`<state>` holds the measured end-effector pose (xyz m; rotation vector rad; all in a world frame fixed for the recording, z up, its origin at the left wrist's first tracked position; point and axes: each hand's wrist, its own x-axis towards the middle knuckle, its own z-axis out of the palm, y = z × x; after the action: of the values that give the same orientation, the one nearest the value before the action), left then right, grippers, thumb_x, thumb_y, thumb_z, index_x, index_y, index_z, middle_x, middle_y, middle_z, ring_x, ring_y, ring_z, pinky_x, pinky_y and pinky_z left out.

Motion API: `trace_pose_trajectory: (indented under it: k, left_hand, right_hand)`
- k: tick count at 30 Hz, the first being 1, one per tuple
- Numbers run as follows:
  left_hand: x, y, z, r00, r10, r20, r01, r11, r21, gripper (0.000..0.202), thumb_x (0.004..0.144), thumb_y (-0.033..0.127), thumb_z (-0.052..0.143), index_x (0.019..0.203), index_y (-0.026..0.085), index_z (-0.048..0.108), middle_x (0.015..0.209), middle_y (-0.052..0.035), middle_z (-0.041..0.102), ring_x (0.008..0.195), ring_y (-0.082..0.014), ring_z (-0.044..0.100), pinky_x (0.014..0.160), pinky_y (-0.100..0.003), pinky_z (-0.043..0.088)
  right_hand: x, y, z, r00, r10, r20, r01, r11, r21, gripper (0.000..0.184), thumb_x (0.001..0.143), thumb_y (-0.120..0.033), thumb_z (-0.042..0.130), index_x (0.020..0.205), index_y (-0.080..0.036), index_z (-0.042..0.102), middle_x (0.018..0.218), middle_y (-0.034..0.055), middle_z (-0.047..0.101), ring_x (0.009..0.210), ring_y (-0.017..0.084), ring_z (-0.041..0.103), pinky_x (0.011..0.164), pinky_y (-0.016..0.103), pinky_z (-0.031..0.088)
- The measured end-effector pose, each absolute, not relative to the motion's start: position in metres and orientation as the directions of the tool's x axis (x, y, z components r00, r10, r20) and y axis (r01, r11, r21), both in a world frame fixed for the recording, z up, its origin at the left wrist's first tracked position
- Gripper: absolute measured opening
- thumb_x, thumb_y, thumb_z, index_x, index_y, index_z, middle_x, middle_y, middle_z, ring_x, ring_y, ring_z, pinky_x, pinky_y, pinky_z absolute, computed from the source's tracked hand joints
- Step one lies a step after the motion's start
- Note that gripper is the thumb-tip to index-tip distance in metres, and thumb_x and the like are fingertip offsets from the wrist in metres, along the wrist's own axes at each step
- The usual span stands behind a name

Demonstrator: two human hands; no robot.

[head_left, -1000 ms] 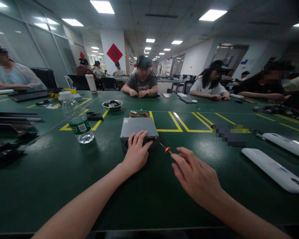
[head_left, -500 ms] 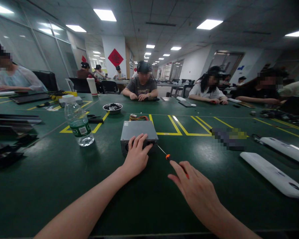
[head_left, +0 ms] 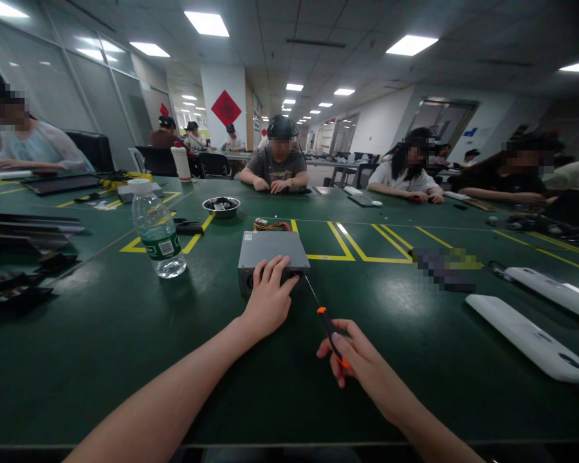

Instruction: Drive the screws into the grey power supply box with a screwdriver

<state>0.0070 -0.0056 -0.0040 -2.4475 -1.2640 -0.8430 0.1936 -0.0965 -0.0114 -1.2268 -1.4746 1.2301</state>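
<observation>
Green table (head_left: 116, 328), centre: grey metal box (head_left: 270, 249), probably heavy, stiff, slick; lift by opposite sides. Your left hand (head_left: 269, 299) rests, fingers spread, across its near edge; your right hand (head_left: 359, 360) grips the screwdriver (head_left: 329, 326).

No text can be read — the bottle (head_left: 158, 230) bears a barcode (head_left: 166, 248).

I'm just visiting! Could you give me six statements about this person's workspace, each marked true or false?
1. The right hand holds a screwdriver. True.
2. The left hand rests on a grey metal box. True.
3. The screwdriver points away from the box. False: it points toward the near right corner.
4. A clear bottle is left of the box. True.
5. The bottle lies on its side. False: it stands upright.
6. Both hands wear gloves. False: both are bare.
</observation>
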Motion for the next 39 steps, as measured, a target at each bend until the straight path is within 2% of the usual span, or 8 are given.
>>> trace_pose_trajectory:
  k: [3,5,9,13,21,27,33,39]
  left_hand:
    - [0.007,-0.005,-0.004,0.454,0.655,0.604,0.807,-0.589,0.033,0.039,0.074,0.012,0.049,0.111,0.021,0.058,0.134,-0.0126,0.038,0.128,-0.0287,0.028,0.104,-0.051,0.021]
    - [0.007,-0.005,-0.004,0.456,0.653,0.605,0.805,-0.592,0.033,0.039,0.074,0.011,0.049,0.111,0.021,0.057,0.135,-0.0128,0.038,0.128,-0.0287,0.028,0.104,-0.05,0.021]
    - [0.006,-0.005,-0.006,0.449,0.65,0.613,0.806,-0.59,0.036,0.04,0.072,0.01,0.049,0.11,0.021,0.058,0.134,-0.0128,0.039,0.128,-0.0288,0.029,0.104,-0.051,0.02]
    - [0.006,-0.004,-0.006,0.451,0.65,0.611,0.801,-0.597,0.043,0.04,0.072,0.01,0.05,0.11,0.02,0.058,0.134,-0.0137,0.038,0.128,-0.0289,0.029,0.104,-0.05,0.02]
    - [0.007,-0.005,-0.006,0.45,0.657,0.605,0.808,-0.588,0.037,0.04,0.072,0.01,0.049,0.11,0.02,0.058,0.134,-0.0135,0.038,0.128,-0.0288,0.029,0.104,-0.05,0.02]
    - [0.008,-0.005,-0.006,0.46,0.647,0.608,0.812,-0.584,0.006,0.041,0.072,0.011,0.05,0.111,0.019,0.057,0.134,-0.0147,0.038,0.127,-0.0297,0.03,0.104,-0.05,0.019]
    - [0.009,-0.006,-0.006,0.471,0.651,0.596,0.816,-0.577,-0.014,0.04,0.073,0.011,0.049,0.112,0.019,0.056,0.135,-0.0153,0.038,0.127,-0.0298,0.029,0.104,-0.051,0.019]
    - [0.01,-0.005,-0.008,0.496,0.651,0.574,0.809,-0.587,-0.033,0.042,0.074,0.011,0.046,0.115,0.016,0.054,0.139,-0.0145,0.033,0.131,-0.0288,0.024,0.106,-0.05,0.016]
  right_hand:
    - [0.188,-0.09,-0.01,-0.172,0.969,-0.176,-0.279,-0.219,-0.935,0.011,0.085,-0.016,0.04,0.088,-0.015,0.051,0.076,0.0055,0.062,0.059,0.01,0.06,0.048,0.02,0.048]
    - [0.182,-0.087,-0.005,-0.132,0.938,-0.321,-0.45,-0.346,-0.824,0.008,0.083,-0.013,0.044,0.082,-0.014,0.052,0.07,0.0034,0.059,0.049,0.006,0.053,0.037,0.014,0.038]
    - [0.169,-0.088,0.011,-0.102,0.897,-0.431,-0.609,-0.399,-0.686,0.007,0.075,-0.005,0.054,0.078,-0.011,0.051,0.066,0.0009,0.054,0.042,0.001,0.041,0.03,0.008,0.025]
    - [0.164,-0.089,0.022,-0.152,0.859,-0.488,-0.768,-0.414,-0.488,0.012,0.086,-0.008,0.04,0.083,-0.008,0.051,0.067,0.0015,0.05,0.042,-0.001,0.039,0.029,0.005,0.024]
    - [0.157,-0.088,0.015,-0.214,0.787,-0.579,-0.753,-0.51,-0.416,0.014,0.088,-0.017,0.044,0.096,-0.009,0.051,0.076,0.0036,0.053,0.055,0.005,0.052,0.039,0.011,0.043]
    - [0.149,-0.087,0.019,-0.236,0.82,-0.521,-0.83,-0.449,-0.33,0.015,0.091,-0.017,0.036,0.086,-0.008,0.047,0.073,0.003,0.049,0.04,-0.001,0.039,0.026,0.007,0.024]
    - [0.149,-0.088,0.019,-0.317,0.805,-0.501,-0.902,-0.419,-0.102,0.016,0.092,-0.017,0.033,0.083,-0.009,0.044,0.065,-0.002,0.043,0.039,-0.002,0.038,0.03,0.004,0.029]
    - [0.149,-0.088,0.015,-0.36,0.79,-0.496,-0.835,-0.51,-0.206,0.021,0.092,-0.025,0.035,0.094,-0.01,0.049,0.07,0.0014,0.049,0.047,0.003,0.046,0.034,0.009,0.036]
